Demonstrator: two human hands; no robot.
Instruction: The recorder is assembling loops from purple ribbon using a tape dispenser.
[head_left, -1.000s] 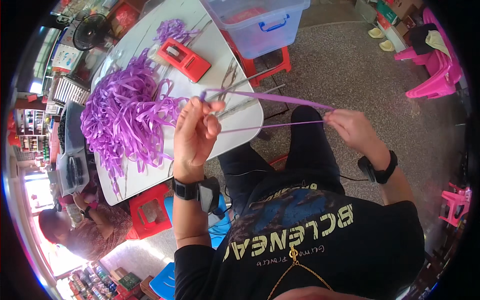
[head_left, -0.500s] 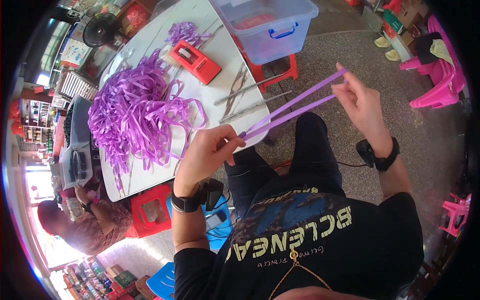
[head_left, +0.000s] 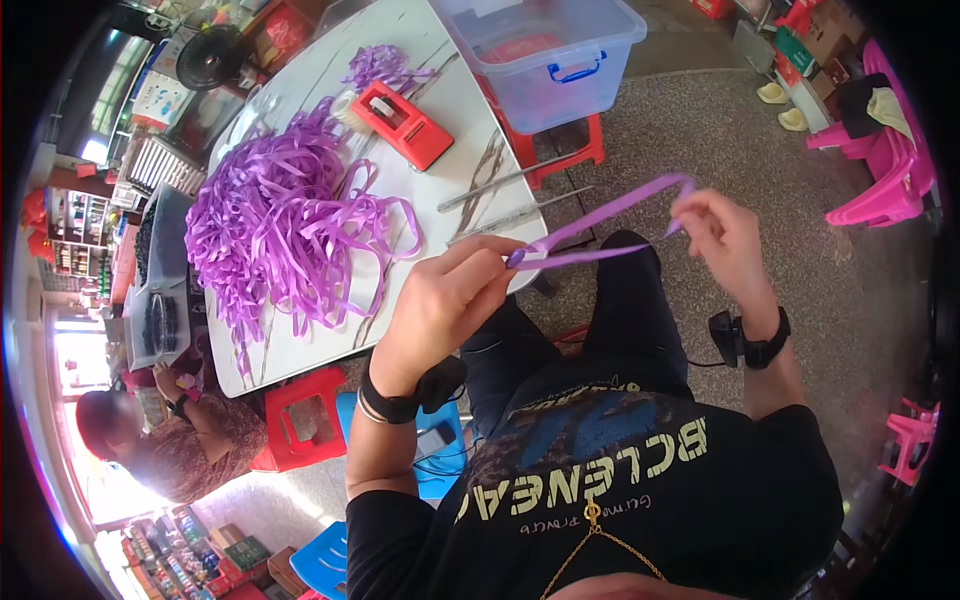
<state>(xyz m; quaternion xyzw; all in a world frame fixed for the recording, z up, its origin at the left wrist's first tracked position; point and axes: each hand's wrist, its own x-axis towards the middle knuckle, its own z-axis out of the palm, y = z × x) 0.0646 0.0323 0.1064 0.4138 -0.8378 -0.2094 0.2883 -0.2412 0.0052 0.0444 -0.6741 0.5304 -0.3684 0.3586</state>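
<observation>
Slack has come into the purple ribbon (head_left: 605, 213), which half a second ago ran taut between my hands, and my right hand (head_left: 725, 245) has drawn a little closer to my body. With my left hand (head_left: 440, 305) I pinch the ribbon at a darker purple knot (head_left: 515, 258), thumb against forefinger, the other fingers folded in. From there two strands stretch toward my right hand, the upper one bending over just beside its fingertips. Those fingers are loosely curled and partly parted; I cannot tell whether they touch the ribbon.

Ahead and to the left of my left hand, a big tangled heap of purple ribbon (head_left: 275, 220) covers part of the white table (head_left: 475, 130). Just beyond my left fingertips lie two metal rods (head_left: 490, 188), and farther ahead stand a red tape dispenser (head_left: 410, 128) and a smaller ribbon bunch (head_left: 383, 70). Past both hands is a clear plastic bin (head_left: 595, 95); well left of my left hand sits another person (head_left: 195, 450).
</observation>
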